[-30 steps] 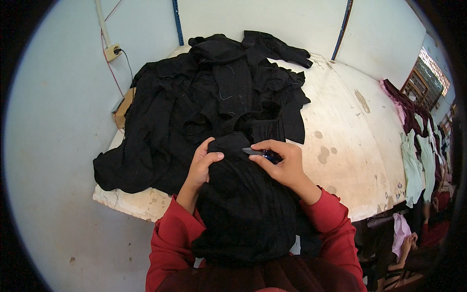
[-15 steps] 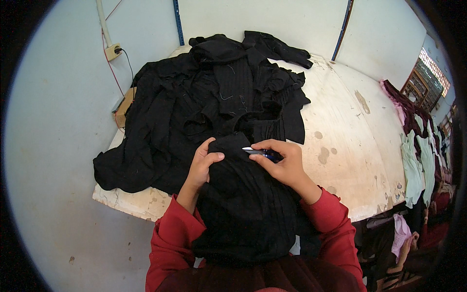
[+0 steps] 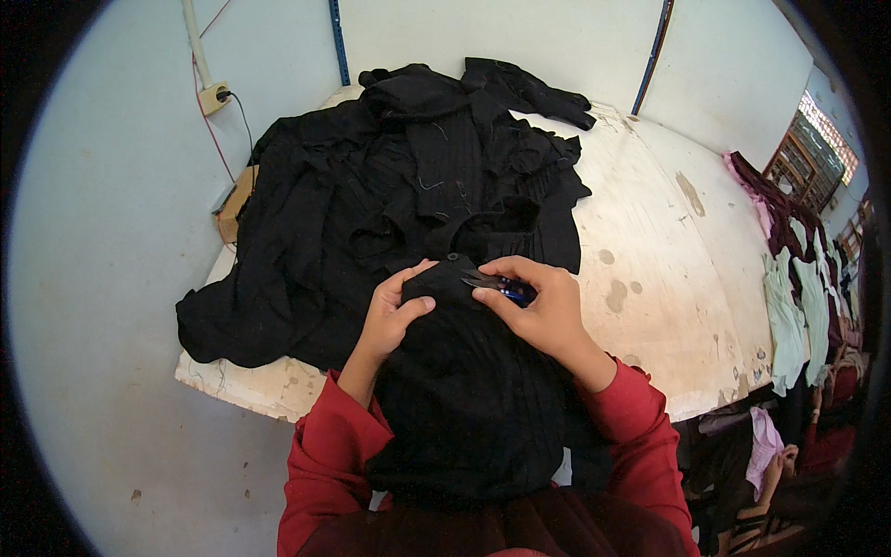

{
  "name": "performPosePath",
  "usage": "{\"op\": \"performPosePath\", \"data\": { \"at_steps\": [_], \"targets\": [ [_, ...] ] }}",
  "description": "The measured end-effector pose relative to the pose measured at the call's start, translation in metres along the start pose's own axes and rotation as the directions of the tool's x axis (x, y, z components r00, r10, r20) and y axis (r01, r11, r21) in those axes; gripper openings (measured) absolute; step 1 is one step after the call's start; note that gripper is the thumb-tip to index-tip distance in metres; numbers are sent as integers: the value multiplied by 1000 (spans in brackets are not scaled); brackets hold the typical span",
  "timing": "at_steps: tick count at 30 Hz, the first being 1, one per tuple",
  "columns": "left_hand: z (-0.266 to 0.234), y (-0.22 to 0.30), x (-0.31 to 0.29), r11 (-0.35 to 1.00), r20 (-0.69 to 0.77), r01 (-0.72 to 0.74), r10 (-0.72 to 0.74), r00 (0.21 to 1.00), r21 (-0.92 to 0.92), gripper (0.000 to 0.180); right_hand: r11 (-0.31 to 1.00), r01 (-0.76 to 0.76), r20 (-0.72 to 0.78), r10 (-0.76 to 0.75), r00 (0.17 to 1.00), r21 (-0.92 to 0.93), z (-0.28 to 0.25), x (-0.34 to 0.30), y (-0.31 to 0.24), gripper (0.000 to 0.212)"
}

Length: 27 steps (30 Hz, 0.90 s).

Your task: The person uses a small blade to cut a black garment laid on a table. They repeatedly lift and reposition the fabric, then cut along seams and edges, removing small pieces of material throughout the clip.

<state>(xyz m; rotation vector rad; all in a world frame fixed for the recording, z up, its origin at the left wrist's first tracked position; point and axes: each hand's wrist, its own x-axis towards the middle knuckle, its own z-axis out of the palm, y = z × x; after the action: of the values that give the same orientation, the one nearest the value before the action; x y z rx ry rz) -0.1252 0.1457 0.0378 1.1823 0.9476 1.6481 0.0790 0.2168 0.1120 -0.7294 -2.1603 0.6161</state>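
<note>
Black garment (image 3: 469,408) pinched by left hand (image 3: 393,314), blue snips (image 3: 517,293) by right hand (image 3: 549,311); rightward, pale tabletop (image 3: 673,278) spreads to its edge (image 3: 713,403).

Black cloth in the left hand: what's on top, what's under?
On the black cloth: thumb of the left hand, and a small round disc near the top edge. Blue-handled clippers in the right hand overlap it; contact unclear. What's beneath is covered.

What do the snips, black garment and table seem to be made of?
Snips: thin, dull grey blades, probably metal; shiny blue handle, perhaps plastic. Garment: likely matte cloth, from its soft folds. Table: possibly wood, its pale, matte top stained and worn.
</note>
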Motion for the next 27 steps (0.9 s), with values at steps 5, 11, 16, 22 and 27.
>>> {"op": "performPosePath", "data": {
  "at_steps": [5, 11, 16, 22, 27],
  "targets": [
    [-1, -2, -1, 1000, 7, -27, 27, 1000, 10, 44, 999, 32, -10, -32, 999, -6, 2, 2, 0, 26],
    [0, 2, -1, 986, 39, -110, 106, 994, 124, 35, 853, -178, 76, 162, 984, 490, 4, 11, 15, 34],
    [10, 40, 1, 320, 216, -392, 468, 857, 862, 20, 700, -361, 297, 218, 930, 616, 16, 5, 20, 23],
    [23, 28, -3, 734, -17, -316, 407, 913, 601, 13, 815, -183, 23, 205, 979, 549, 12, 2, 15, 12],
    [22, 21, -6, 744, -11, -353, 435, 900, 568, 15, 944, 100, -255, -18, 967, 313, -2, 10, 25, 25]
  ]
}}
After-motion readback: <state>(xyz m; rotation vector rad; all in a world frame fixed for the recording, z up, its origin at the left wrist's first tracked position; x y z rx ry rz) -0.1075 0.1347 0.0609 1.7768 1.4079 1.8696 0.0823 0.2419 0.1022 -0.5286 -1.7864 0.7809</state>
